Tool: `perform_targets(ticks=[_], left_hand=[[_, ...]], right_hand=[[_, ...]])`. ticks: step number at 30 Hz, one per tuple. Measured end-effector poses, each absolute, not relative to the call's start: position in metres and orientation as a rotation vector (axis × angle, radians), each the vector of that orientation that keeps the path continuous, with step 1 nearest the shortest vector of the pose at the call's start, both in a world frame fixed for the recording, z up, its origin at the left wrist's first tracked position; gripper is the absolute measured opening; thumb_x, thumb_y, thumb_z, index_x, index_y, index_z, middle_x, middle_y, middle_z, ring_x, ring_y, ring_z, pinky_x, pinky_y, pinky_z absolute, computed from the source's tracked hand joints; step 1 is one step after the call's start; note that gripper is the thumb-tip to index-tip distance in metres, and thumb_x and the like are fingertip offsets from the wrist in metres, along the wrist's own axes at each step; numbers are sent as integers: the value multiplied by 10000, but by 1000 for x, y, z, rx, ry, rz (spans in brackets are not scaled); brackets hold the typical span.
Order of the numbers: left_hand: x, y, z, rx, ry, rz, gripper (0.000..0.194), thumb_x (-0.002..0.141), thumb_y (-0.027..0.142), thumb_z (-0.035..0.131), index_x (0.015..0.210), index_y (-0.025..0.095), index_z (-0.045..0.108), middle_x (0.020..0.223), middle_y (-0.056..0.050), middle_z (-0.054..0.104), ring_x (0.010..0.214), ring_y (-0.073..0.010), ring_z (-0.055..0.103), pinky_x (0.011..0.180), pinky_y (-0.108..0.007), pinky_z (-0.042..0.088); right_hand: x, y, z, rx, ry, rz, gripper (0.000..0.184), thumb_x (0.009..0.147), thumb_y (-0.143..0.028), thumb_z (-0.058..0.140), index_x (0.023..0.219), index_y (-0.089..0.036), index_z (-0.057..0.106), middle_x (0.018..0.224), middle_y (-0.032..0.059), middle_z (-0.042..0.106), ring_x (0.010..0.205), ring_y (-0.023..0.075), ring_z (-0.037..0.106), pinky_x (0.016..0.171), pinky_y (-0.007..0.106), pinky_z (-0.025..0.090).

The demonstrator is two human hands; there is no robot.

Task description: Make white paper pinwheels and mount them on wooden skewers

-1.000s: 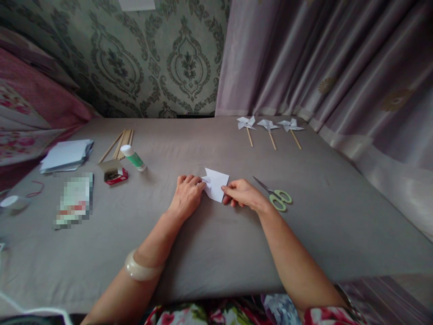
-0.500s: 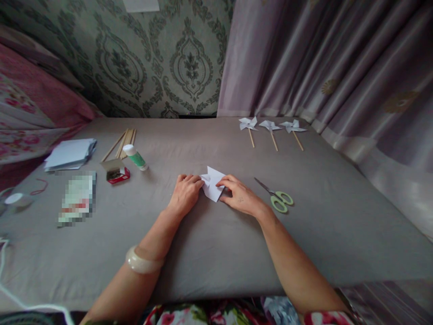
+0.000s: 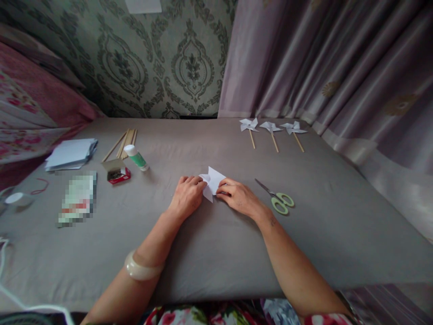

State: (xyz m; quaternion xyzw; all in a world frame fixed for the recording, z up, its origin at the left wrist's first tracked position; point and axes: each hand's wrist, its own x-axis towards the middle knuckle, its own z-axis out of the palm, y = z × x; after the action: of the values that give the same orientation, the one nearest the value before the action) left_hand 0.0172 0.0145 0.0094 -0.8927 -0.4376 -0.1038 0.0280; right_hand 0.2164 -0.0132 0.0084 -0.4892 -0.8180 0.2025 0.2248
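Head view, centre: left hand (image 3: 187,195) and right hand (image 3: 241,198) pinch paper (image 3: 214,179), apparently folding; another fold would need a steady hold.

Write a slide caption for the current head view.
Two hands, left and right, fold white paper on a grey cloth, with scissors and three paper pinwheels beyond.

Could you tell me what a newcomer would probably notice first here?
Probably the two bare hands at the centre, holding a folded white paper piece over the grey cloth. Next, perhaps, the three white paper pinwheels on wooden sticks at the far right, and the green-handled metal scissors beside the right hand.
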Motion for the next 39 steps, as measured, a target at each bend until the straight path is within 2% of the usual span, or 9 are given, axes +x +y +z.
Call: perform_targets(ticks=[12,19,26,39], left_hand=[[18,7,19,-2886,-1232,-170,214,873,161,456,862,168,669,880,-73,648,808,-195,587,745,-334,379],[16,5,18,-2886,-1201,-146,219,870,179,470,918,184,684,934,-77,631,818,-199,579,745,-340,383],[15,2,19,-2876,-1210,-156,231,868,184,467,962,197,678,992,-95,599,914,-234,538,756,-352,387],[17,-1,22,-2900,-1202,-130,244,861,145,464,991,182,666,983,-88,602,916,-231,523,749,-350,392]], right_hand=[[208,-18,12,-1333,-2273,655,104,861,-212,590,833,-190,687,876,31,644,797,131,583,737,246,399],[205,-18,11,-1417,-2210,665,116,851,-217,584,824,-195,695,877,31,653,754,125,577,699,246,389],[198,-17,5,-1576,-1961,723,128,828,-231,582,832,-205,707,829,36,717,715,145,624,671,249,431],[188,-12,-5,-1694,-1728,689,69,775,-178,632,822,-180,683,774,49,722,694,161,661,686,264,484]])
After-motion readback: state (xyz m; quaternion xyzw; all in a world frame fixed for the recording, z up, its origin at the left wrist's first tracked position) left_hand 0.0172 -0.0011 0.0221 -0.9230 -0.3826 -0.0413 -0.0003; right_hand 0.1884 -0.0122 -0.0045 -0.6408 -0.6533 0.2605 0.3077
